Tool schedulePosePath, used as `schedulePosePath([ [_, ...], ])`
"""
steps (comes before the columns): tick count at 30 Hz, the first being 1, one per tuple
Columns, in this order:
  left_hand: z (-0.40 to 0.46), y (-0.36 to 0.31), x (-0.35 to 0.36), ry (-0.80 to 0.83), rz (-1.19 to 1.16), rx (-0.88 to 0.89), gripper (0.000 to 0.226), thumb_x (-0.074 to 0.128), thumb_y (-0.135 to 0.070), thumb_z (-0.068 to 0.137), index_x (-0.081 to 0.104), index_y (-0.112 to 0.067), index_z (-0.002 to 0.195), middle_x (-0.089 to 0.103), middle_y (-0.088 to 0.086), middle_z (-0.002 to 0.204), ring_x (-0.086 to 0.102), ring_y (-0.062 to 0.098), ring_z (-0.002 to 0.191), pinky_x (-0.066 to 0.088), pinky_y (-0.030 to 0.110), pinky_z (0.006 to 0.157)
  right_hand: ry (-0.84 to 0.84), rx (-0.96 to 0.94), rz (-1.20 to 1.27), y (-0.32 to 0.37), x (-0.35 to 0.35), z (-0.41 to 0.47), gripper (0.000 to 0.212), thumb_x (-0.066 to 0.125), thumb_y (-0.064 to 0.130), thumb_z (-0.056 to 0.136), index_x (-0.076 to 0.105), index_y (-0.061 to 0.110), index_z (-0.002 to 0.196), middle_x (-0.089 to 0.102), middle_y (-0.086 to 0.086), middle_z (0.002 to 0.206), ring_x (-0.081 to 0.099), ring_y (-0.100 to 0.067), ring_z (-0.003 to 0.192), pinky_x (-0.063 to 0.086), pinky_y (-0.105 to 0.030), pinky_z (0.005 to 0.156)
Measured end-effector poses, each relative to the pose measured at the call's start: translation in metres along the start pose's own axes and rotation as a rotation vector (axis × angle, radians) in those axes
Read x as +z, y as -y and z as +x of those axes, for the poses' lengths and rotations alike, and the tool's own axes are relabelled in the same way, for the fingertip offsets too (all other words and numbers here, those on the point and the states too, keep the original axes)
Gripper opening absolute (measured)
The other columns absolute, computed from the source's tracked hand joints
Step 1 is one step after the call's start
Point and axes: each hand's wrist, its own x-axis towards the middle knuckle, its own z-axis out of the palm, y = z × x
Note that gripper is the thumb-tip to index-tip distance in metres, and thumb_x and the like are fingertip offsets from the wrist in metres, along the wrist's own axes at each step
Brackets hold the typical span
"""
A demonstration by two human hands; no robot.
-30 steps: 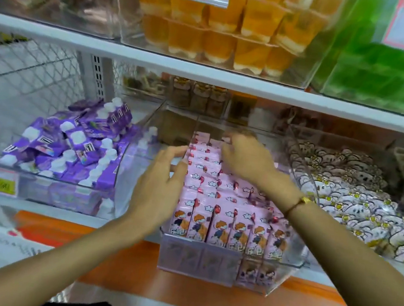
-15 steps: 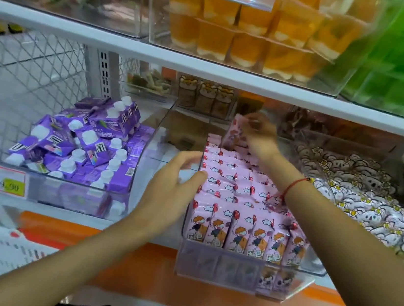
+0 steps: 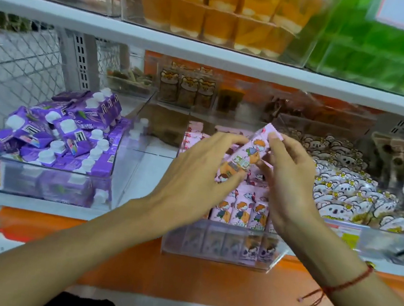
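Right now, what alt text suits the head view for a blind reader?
The left hand and right hand hold one pink cartoon-printed packet tilted above a clear shelf bin of matching packets. Purple pouches lie to its left, koala-printed packets to its right.

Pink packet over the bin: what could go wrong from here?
1. The pink packet is held tilted, by the fingertips of the left hand and right hand; it may slip onto the packed rows below.
2. The clear bin juts past the shelf edge; pressing down at its front might tip it.
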Motion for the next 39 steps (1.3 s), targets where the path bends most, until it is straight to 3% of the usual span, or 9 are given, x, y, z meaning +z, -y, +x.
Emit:
schedulePosePath([
  [6,0.005,-0.003,0.0,-0.027,-0.003,-0.05,0.041,0.066,-0.055,0.077,0.054,-0.042,0.113,0.058,-0.028,0.106,0.055,-0.009,0.089,0.042,0.007,0.059,-0.018,0.135,0.089,0.002,-0.005,0.004,0.011,0.056,0.014,0.095,0.061,0.015,0.085,0.058,0.0,0.063,0.052,-0.006,0.05,0.044,-0.014,0.047],
  [10,0.004,-0.004,0.002,-0.012,-0.063,-0.096,0.042,0.071,-0.062,0.068,0.057,-0.043,0.104,0.057,-0.041,0.088,0.057,-0.012,0.084,0.05,0.016,0.058,0.028,0.132,0.042,0.002,-0.01,0.006,0.013,0.055,0.015,0.095,0.06,0.015,0.083,0.056,0.001,0.064,0.049,-0.005,0.051,0.041,-0.014,0.049],
  [14,-0.001,-0.004,0.0,0.012,-0.098,-0.11,0.058,0.072,-0.068,0.056,0.057,-0.045,0.108,0.059,-0.037,0.099,0.058,-0.009,0.087,0.056,0.029,0.067,0.056,0.137,0.009,0.0,-0.013,0.004,0.013,0.055,0.016,0.095,0.061,0.013,0.084,0.056,-0.002,0.073,0.049,-0.013,0.065,0.041,-0.023,0.062],
  [18,-0.009,-0.004,-0.004,0.032,-0.109,-0.109,0.058,0.079,-0.059,0.057,0.054,-0.049,0.108,0.05,-0.049,0.097,0.056,-0.014,0.085,0.053,0.02,0.066,0.114,0.127,0.039,0.002,-0.013,-0.001,0.015,0.056,0.017,0.094,0.064,0.015,0.081,0.063,0.006,0.065,0.055,-0.004,0.054,0.046,-0.014,0.054],
  [21,-0.011,0.004,-0.009,0.023,-0.144,-0.129,0.048,0.08,-0.041,0.07,0.052,-0.05,0.108,0.055,-0.043,0.098,0.058,-0.013,0.085,0.054,0.019,0.068,0.147,0.114,0.068,0.003,-0.008,-0.002,0.013,0.058,0.02,0.094,0.065,0.017,0.083,0.065,0.009,0.068,0.058,-0.001,0.059,0.048,-0.013,0.056],
  [26,-0.014,0.005,-0.012,-0.062,-0.245,-0.122,0.042,0.071,-0.029,0.084,0.047,-0.047,0.113,0.058,-0.036,0.109,0.054,-0.015,0.105,0.049,0.014,0.082,0.257,0.118,0.043,0.003,0.009,-0.004,0.035,0.045,0.037,0.099,0.065,0.012,0.111,0.07,0.001,0.097,0.066,-0.005,0.079,0.052,-0.02,0.068],
  [28,-0.014,0.004,-0.011,-0.106,-0.256,-0.137,0.042,0.07,-0.027,0.085,0.047,-0.041,0.117,0.059,-0.031,0.113,0.054,-0.014,0.107,0.049,0.016,0.086,0.347,0.102,0.023,0.002,0.013,-0.011,0.034,0.042,0.033,0.1,0.061,0.009,0.116,0.067,-0.004,0.097,0.066,-0.003,0.077,0.052,-0.017,0.065],
  [32,-0.015,-0.005,-0.01,-0.156,-0.195,-0.128,0.038,0.067,-0.025,0.087,0.047,-0.037,0.117,0.062,-0.024,0.116,0.057,-0.004,0.109,0.051,0.035,0.09,0.306,-0.04,-0.011,0.001,0.011,-0.021,0.023,0.054,0.011,0.095,0.056,0.008,0.118,0.068,0.002,0.098,0.066,-0.002,0.083,0.051,-0.015,0.071],
  [39,-0.022,-0.004,-0.018,-0.148,-0.021,-0.061,0.046,0.065,-0.034,0.083,0.05,-0.041,0.126,0.054,-0.024,0.125,0.054,0.001,0.111,0.051,0.03,0.089,0.196,-0.113,-0.081,0.0,0.009,-0.019,0.04,0.079,0.019,0.075,0.06,0.01,0.109,0.072,-0.005,0.098,0.068,-0.013,0.083,0.053,-0.021,0.07],
])
